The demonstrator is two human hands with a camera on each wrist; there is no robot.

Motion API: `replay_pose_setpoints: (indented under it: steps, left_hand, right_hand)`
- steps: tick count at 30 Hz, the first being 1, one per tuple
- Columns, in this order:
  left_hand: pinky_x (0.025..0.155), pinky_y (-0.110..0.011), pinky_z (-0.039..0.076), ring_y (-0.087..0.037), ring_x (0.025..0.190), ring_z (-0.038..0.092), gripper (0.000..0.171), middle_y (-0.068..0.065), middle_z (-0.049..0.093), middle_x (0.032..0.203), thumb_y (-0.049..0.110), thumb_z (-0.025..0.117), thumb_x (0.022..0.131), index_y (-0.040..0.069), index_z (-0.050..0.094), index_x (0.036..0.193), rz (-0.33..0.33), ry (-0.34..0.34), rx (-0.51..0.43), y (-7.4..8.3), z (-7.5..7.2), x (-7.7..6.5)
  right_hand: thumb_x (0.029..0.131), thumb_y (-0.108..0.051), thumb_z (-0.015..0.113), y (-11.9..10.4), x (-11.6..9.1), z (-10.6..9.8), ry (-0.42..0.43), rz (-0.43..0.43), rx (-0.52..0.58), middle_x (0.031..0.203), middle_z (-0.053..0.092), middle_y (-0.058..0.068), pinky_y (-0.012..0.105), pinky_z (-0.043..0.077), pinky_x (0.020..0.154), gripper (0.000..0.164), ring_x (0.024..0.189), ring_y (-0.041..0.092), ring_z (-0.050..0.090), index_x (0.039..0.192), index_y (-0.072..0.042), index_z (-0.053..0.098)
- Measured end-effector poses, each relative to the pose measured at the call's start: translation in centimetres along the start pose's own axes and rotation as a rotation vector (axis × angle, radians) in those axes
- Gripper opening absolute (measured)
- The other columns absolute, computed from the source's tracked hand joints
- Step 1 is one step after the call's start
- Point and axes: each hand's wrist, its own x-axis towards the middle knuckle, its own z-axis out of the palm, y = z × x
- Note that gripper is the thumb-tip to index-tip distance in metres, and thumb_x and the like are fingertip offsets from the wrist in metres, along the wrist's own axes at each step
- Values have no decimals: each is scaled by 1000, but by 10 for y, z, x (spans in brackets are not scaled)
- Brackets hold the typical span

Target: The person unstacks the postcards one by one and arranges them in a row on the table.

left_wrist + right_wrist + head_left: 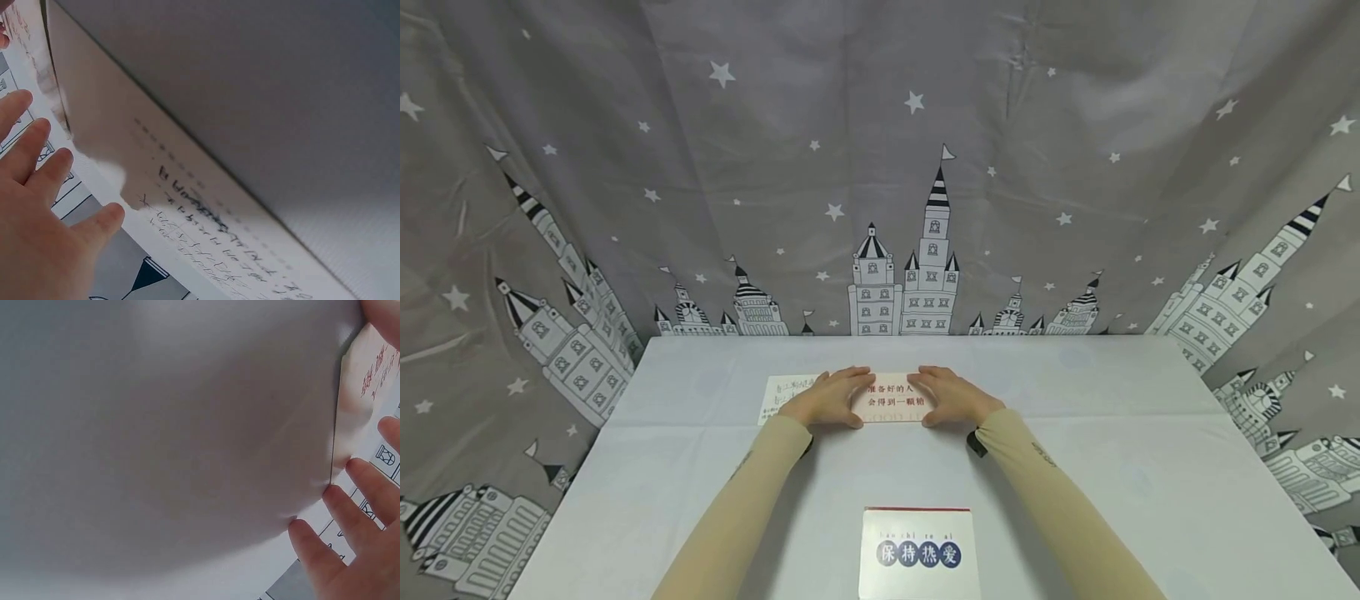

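Note:
A pale card (895,398) printed with red characters lies flat toward the far side of the white table. My left hand (829,398) is at its left end, and my right hand (957,395) is at its right end. Each thumb is by the near edge, with fingers spread toward the far edge. Left of it lies a white card with handwriting (775,398), partly covered by the left hand. The left wrist view shows spread fingers (47,165) beside that handwritten card (187,212). In the right wrist view, extended fingertips (300,528) touch down near the red-lettered card's (365,378) corner.
A white card with blue circled characters (919,571) and a red far edge lies at the near middle of the table (1112,467). Behind the table's far edge hangs a grey curtain (1037,133) with castles and stars.

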Motion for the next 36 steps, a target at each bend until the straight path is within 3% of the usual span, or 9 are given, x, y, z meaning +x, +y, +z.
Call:
replay_pose_setpoints:
  steps: [14,36]
  left_hand:
    - [110,-62,9,-34,142,18,87,-9,26,155,32,79,74,7,38,146,57,37,7,15,-1,-16]
    - [110,-63,6,-32,142,17,86,-6,27,155,41,77,76,11,38,147,134,181,-16,43,9,-62]
  right_hand:
    - [79,-24,75,0,-21,5,123,-45,19,150,30,21,50,22,112,81,138,37,27,147,-6,35]
    - [78,-27,77,-19,-69,7,238,-132,-13,149,30,24,56,24,109,86,135,43,28,147,-2,33]
